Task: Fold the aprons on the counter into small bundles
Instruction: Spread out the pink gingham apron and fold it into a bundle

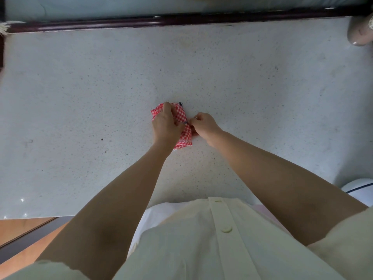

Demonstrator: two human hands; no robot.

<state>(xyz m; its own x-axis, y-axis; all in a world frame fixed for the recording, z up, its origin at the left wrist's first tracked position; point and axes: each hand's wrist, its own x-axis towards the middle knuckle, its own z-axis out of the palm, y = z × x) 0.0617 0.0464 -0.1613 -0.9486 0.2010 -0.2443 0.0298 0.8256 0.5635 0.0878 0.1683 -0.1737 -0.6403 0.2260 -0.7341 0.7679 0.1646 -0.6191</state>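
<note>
A red-and-white checked apron [182,118] lies folded into a small bundle in the middle of the pale speckled counter [80,87]. My left hand [164,123] lies over the bundle's left part with fingers curled round the cloth. My right hand [203,124] is at the bundle's right edge, fingers curled, pinching a thin part of the apron near its middle. Much of the bundle is hidden under my hands. A bit of black-and-white patterned edge [180,103] shows at the bundle's far end.
A dark wooden rail [161,22] runs along the counter's far edge. A grey rounded object [360,32] sits at the far right corner, and a white object with a dark stripe [361,189] at the near right. The counter's near edge meets wooden flooring [26,229] at the lower left.
</note>
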